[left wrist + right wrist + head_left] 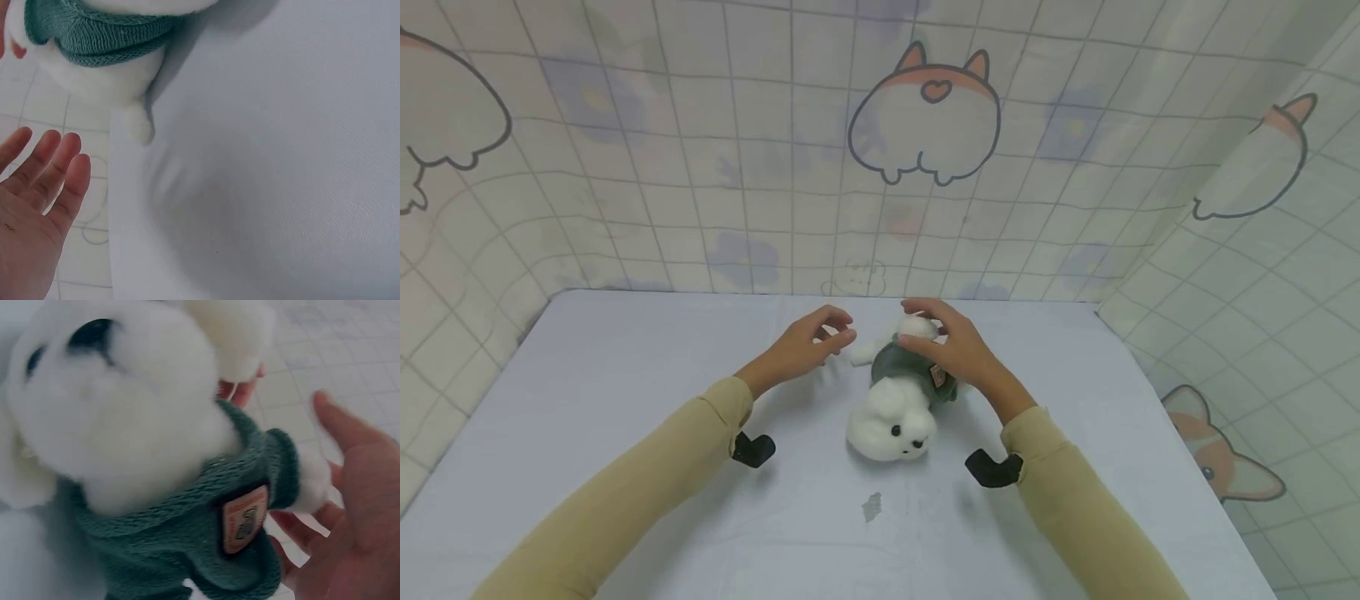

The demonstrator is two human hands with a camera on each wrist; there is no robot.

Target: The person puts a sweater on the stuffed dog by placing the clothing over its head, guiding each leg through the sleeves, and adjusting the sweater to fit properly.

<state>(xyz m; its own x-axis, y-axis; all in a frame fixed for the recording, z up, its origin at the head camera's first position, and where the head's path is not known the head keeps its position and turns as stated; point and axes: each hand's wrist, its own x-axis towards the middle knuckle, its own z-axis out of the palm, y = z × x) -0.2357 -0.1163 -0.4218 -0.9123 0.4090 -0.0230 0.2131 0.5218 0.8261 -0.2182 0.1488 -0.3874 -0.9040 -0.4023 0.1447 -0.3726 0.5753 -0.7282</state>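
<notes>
A white plush dog [891, 417] in a green knitted sweater [119, 37] lies on the table, its head toward the near side. Left of its body hovers my left hand [808, 343], fingers loosely bent and nothing in them; the left wrist view shows that palm [28, 219] apart from the toy. My right hand [958, 346] is at the far end of the toy, around a white part of it. In the right wrist view, its fingers reach behind a sleeved paw [312, 478], while the thumb stands away. Whether those fingers touch the plush is hard to tell.
The pale table [647, 400] ends at a patterned curtain [760, 150] behind it, with more of the cloth at both sides. A small grey patch [872, 507] marks the tabletop in front of the toy. Black wrist mounts [992, 468] stick out from the sleeves.
</notes>
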